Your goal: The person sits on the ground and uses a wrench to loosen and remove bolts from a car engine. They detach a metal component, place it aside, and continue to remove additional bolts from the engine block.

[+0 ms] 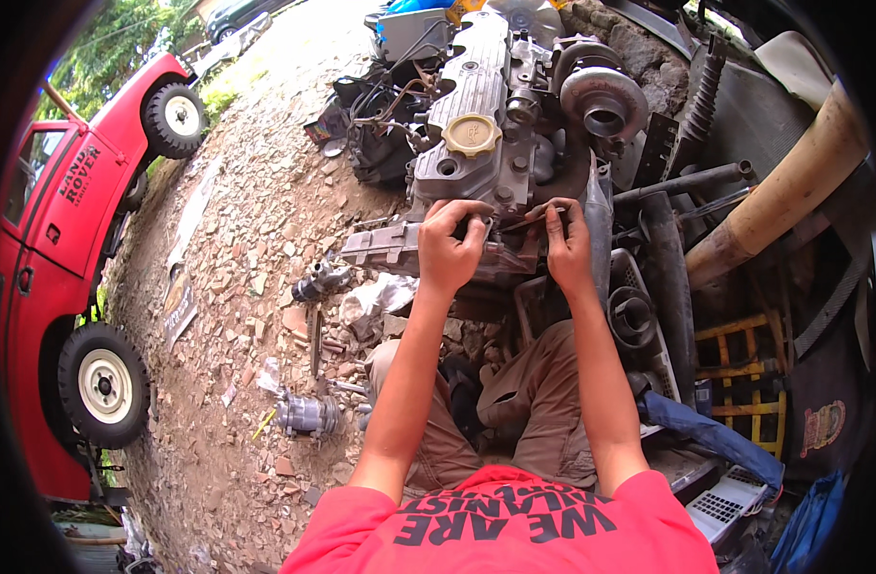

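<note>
A dirty grey engine with a cream oil filler cap stands in front of me. Both my hands are at its lower front, beside a metal housing. My left hand is closed, thumb against fingers, on a small part that I cannot make out. My right hand pinches a thin, dark metal piece that stretches toward the left hand; whether it is a loose part or a tool is unclear. A turbocharger sits at the engine's upper right.
A red off-road vehicle stands at left on stony ground. Loose metal parts, including a cylindrical unit, lie beside me. Pipes, a large tan tube, a yellow grate and blue cloth crowd the right side.
</note>
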Demonstrator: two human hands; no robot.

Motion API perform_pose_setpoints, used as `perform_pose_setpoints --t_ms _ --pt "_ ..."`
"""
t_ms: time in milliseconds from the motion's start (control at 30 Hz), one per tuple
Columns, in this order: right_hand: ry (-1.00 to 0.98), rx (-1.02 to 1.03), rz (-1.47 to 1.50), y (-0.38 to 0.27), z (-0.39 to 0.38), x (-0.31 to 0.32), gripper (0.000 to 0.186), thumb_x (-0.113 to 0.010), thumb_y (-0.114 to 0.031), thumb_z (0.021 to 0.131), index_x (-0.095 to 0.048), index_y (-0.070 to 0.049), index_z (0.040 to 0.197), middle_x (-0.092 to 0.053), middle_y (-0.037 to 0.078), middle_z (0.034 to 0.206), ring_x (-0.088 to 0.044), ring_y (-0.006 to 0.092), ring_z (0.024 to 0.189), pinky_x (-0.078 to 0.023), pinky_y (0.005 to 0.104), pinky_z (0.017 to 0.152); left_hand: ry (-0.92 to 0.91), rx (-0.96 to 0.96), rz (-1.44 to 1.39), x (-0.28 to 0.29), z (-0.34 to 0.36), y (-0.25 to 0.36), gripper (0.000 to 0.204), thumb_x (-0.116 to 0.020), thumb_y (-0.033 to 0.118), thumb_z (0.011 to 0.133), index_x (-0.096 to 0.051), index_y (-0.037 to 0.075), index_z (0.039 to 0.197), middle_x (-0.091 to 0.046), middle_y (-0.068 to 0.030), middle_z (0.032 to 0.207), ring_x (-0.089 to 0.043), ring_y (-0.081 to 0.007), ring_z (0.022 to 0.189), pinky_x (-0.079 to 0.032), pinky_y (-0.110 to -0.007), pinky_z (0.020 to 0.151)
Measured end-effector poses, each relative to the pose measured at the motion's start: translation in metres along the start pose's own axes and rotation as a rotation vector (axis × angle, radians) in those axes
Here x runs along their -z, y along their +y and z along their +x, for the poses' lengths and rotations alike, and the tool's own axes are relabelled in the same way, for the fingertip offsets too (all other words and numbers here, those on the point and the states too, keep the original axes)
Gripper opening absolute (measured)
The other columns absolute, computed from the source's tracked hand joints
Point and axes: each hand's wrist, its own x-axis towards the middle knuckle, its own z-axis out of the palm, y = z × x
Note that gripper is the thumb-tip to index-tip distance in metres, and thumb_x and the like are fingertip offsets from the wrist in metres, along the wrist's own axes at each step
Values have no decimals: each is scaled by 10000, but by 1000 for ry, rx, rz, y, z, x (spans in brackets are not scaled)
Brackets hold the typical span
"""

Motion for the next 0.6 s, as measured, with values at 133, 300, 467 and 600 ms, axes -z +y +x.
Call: perform_pose_setpoints --t_ms 133,300,467,600 --pt "73 -81 152 10 1 0 143 -473 -167 1022 -511 -30 1042 -660 83 913 -608 126 732 -503 266 688 -8 22 5 0 0 -1 191 -567 28 782 -723 27 893 -706 -105 853 -636 -234 852 -486 -326 801" --pt "57 -86 154 2 0 -6 143 -476 -161 1020 -509 -23 1034 -662 78 891 -616 123 732 -501 264 672 21 26 -23 -1 -1 -2 161 -577 27 775 -713 18 860 -700 -110 836 -638 -267 838 -499 -350 769" --pt "106 -70 8 -1 6 -12 132 -479 -149 1016 -512 -21 1018 -665 74 834 -622 124 695 -499 271 646 26 63 -42 0 -1 1 163 -574 24 777 -712 15 864 -699 -111 827 -638 -259 834 -499 -345 766" --pt "149 -69 58 19 5 -4 122 -490 -140 1013 -509 -19 1013 -653 85 867 -610 125 709 -502 267 659 19 37 -41 -2 0 -1 162 -575 24 777 -713 17 859 -698 -111 823 -639 -257 832 -500 -344 763"
